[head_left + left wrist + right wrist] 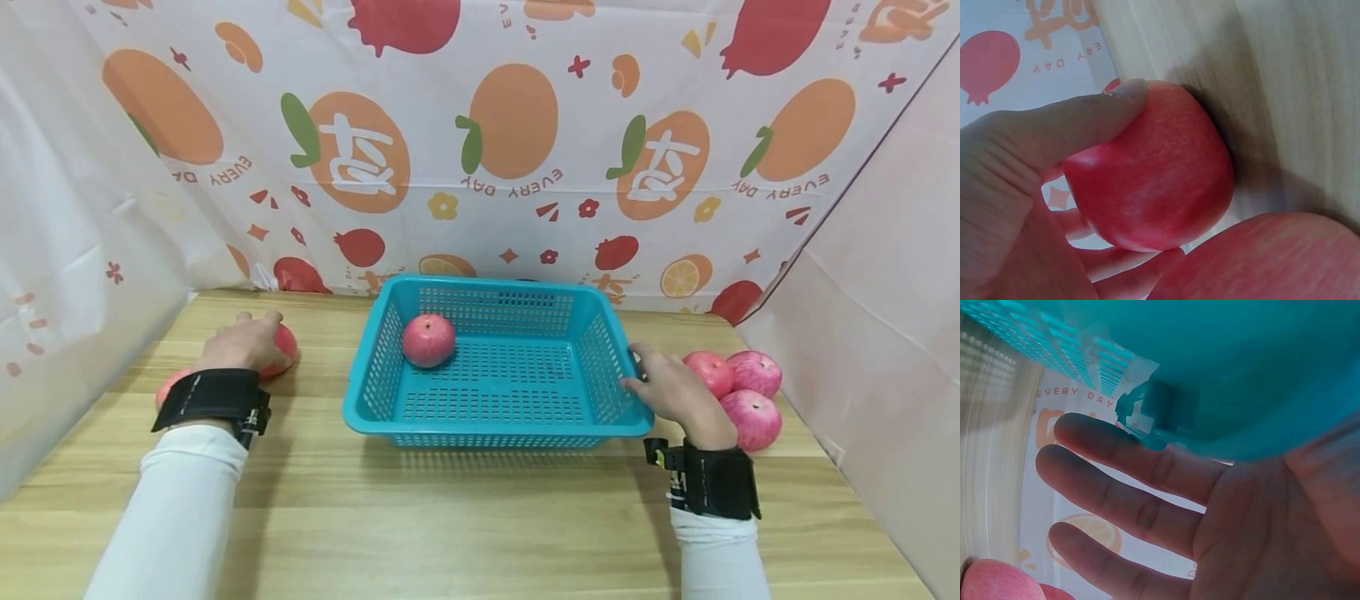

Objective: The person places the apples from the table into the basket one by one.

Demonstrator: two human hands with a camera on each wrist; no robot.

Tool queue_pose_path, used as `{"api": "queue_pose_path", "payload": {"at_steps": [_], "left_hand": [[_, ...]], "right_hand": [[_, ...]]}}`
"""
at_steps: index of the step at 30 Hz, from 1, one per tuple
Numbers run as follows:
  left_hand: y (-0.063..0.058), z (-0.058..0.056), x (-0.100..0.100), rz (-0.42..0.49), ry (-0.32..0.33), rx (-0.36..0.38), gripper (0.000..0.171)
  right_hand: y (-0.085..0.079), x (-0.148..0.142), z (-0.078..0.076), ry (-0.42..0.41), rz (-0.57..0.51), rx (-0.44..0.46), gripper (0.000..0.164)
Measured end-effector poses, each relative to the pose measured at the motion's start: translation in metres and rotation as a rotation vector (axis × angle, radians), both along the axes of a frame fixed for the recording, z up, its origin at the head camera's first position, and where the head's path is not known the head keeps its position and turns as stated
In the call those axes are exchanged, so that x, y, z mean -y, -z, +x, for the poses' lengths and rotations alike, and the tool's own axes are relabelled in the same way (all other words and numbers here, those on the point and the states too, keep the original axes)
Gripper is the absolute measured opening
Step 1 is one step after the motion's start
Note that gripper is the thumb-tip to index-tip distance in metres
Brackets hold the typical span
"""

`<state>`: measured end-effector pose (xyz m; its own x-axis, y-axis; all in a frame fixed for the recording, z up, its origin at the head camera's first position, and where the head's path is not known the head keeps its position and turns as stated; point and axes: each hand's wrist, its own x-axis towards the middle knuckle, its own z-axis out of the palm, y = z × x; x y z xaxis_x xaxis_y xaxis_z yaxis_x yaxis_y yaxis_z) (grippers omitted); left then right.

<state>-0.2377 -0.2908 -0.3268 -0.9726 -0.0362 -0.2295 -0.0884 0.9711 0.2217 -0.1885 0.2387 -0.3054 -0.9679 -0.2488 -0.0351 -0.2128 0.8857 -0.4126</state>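
the left hand (240, 343) holds a red apple (1160, 169) at the left of the table (480, 517), its thumb laid over one side and its fingers reaching round the other, the grip about as wide as the fruit; whether that apple touches the wood i cannot tell. a second apple (171, 385) sits close by, partly hidden behind the wrist. the right hand (678, 396) is at the right end of a turquoise basket (487, 431), the thumb over the rim and three straight, slightly spread fingers outside it; how firmly they hold, or whether they only touch, i cannot tell. inside the basket one pinkish-red apple (429, 340) rests near the left wall, stem end up. to the right of the right hand, three apples cluster together: one plain red (708, 373) and two streaked pink (755, 372) (751, 420). black straps (206, 396) circle both wrists above white sleeves (180, 508), and a fruit-printed cloth (480, 221) hangs behind the basket
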Motion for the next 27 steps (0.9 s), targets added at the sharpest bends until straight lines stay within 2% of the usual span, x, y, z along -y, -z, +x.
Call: {"api": "queue_pose_path", "payload": {"at_steps": [8, 15, 27], "left_hand": [[0.0014, -0.0008, -0.0006, 0.001, -0.013, 0.012, 0.082], [0.0064, -0.0002, 0.0017, 0.001, -0.013, -0.023, 0.081], [0.0074, -0.0030, -0.0004, 0.009, -0.030, -0.016, 0.083]], "right_hand": [[-0.0019, 0.0012, -0.0014, 0.001, 0.006, 0.017, 0.058], [-0.0024, 0.0031, -0.0029, -0.004, 0.026, 0.022, 0.056], [-0.0027, 0.0025, -0.0022, -0.010, 0.007, 0.027, 0.056]]}}
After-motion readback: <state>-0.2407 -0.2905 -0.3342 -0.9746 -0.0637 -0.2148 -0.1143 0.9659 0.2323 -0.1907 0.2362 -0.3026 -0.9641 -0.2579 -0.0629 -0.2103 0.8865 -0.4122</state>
